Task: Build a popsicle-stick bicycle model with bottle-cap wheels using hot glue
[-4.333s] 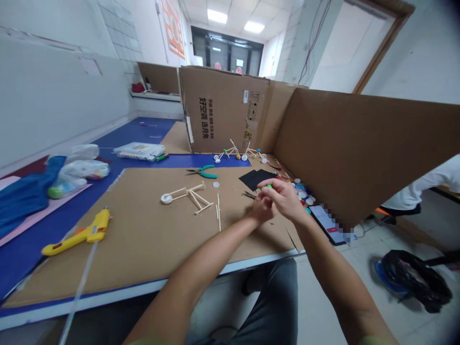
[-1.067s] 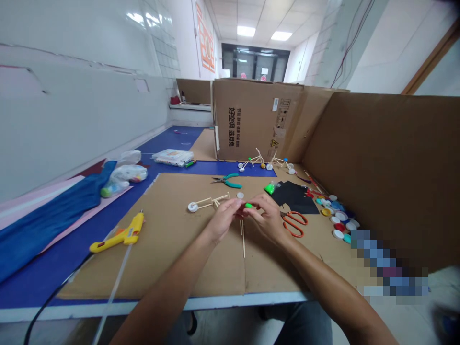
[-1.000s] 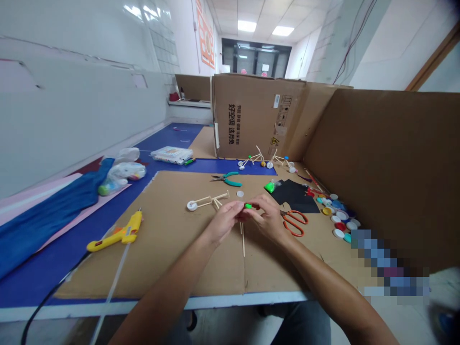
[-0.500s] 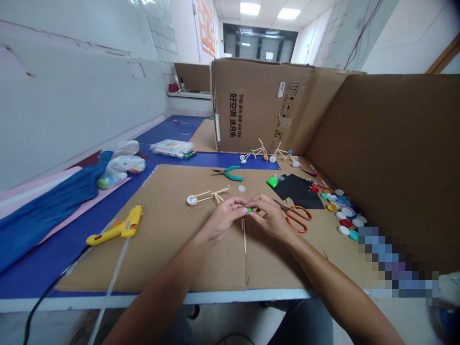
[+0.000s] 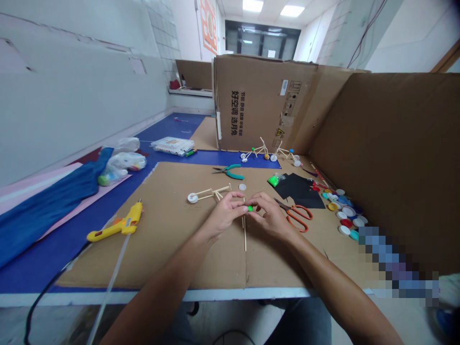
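A small bright green lump of clay (image 5: 250,209) is pinched between the fingertips of both hands above the cardboard mat. My left hand (image 5: 229,211) holds it from the left with thumb and fingers. From the right, my right hand (image 5: 265,212) grips it with bent fingers. Thin wooden sticks (image 5: 245,237) lie on the mat just below the hands. Behind my left hand sits a stick frame (image 5: 206,194) with a white cap wheel (image 5: 192,198); its right part is partly covered by the fingers. Scissors with orange handles (image 5: 298,216) rest beside my right hand.
Green-handled pliers (image 5: 233,172) and a clear disc (image 5: 242,187) lie farther back. A yellow glue gun (image 5: 124,225) is on the left. Black sheets (image 5: 302,189), a green clay packet (image 5: 273,180) and bottle caps (image 5: 347,223) lie right. A cardboard box (image 5: 266,105) stands behind finished stick models (image 5: 285,152).
The fingers of my two hands have parted slightly at the top, and more of the green lump shows. A stick's tip is visible between them. The view has shifted a little.
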`<state>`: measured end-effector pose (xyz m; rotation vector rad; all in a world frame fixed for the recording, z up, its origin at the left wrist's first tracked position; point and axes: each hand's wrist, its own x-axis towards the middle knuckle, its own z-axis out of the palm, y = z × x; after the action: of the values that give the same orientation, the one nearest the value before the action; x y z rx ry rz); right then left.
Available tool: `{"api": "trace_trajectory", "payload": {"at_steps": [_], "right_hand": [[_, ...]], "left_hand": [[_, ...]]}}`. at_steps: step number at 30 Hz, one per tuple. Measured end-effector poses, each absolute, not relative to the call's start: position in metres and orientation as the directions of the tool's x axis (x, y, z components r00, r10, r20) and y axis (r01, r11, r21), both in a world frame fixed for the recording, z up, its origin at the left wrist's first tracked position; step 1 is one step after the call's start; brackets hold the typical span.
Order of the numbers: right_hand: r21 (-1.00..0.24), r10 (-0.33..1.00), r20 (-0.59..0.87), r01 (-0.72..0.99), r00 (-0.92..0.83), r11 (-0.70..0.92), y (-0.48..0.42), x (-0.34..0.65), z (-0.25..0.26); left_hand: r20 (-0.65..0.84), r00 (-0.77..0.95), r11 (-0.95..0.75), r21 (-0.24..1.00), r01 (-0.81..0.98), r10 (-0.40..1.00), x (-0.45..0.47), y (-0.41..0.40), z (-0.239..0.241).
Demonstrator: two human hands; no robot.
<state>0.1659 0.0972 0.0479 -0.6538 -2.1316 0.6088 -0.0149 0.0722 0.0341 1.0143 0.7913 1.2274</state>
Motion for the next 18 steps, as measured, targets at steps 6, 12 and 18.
{"api": "trace_trajectory", "payload": {"at_steps": [6, 12, 18], "right_hand": [[-0.607, 0.621, 0.558, 0.240, -0.550, 0.758, 0.1000, 0.1665, 0.0434], [-0.555, 0.599, 0.599, 0.264, -0.531, 0.789, 0.1020, 0.1666, 0.0403], [-0.519, 0.577, 0.581, 0.285, -0.574, 0.806, 0.1038, 0.1683, 0.0392]], "left_hand": [[0.008, 0.168, 0.057, 0.923, -0.380, 0.986, -0.0139, 0.0728, 0.0327], [-0.008, 0.188, 0.080, 0.924, -0.375, 0.982, -0.0142, 0.0719, 0.0312], [-0.001, 0.186, 0.077, 0.913, -0.401, 0.983, -0.0142, 0.0714, 0.0341]]}}
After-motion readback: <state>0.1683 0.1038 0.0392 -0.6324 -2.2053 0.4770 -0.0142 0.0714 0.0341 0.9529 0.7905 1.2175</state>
